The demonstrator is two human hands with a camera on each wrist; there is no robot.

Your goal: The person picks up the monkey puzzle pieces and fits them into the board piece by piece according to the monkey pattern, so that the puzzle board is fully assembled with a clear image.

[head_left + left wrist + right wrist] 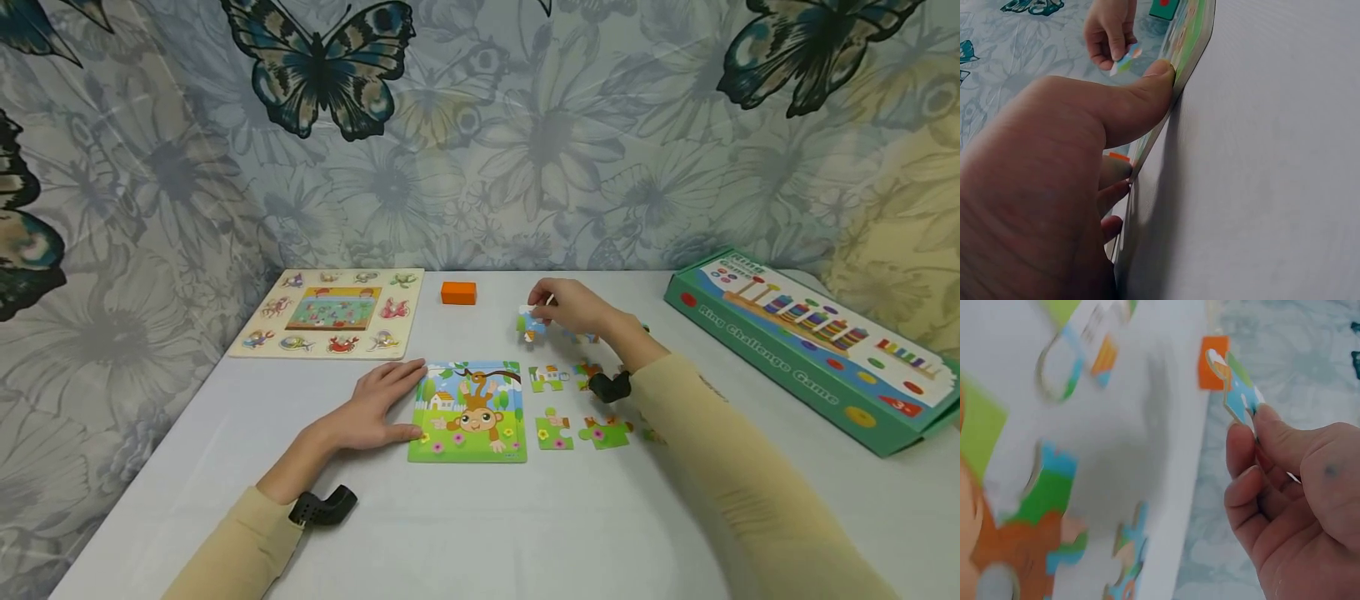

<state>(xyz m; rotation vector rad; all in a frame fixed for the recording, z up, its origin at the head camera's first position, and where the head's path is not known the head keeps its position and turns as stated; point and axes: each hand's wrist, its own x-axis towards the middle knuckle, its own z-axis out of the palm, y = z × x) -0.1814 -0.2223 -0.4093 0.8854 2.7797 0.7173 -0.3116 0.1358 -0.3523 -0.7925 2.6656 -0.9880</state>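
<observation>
A square jigsaw board with a hanging monkey picture [472, 400] lies flat on the white table. My left hand [375, 408] rests at the board's left side with fingers stretched out; its thumb [1141, 100] touches the board's edge. Above the table, my right hand [576, 310] pinches a jigsaw piece [1240, 387] with blue, green and white print between thumb and index finger. Under and beside the right arm lie several loose jigsaw pieces, among them a green one with a pink flower [606, 433] and one with a house [547, 378]. The right sleeve hides some.
An orange block [458, 292] stands near the table's back edge. At the back left lies a wooden sea-animal board [393, 337]. A green Ring Challenge Game box [787, 367] stands at the right. Behind the table hangs a butterfly-print cloth [540, 150].
</observation>
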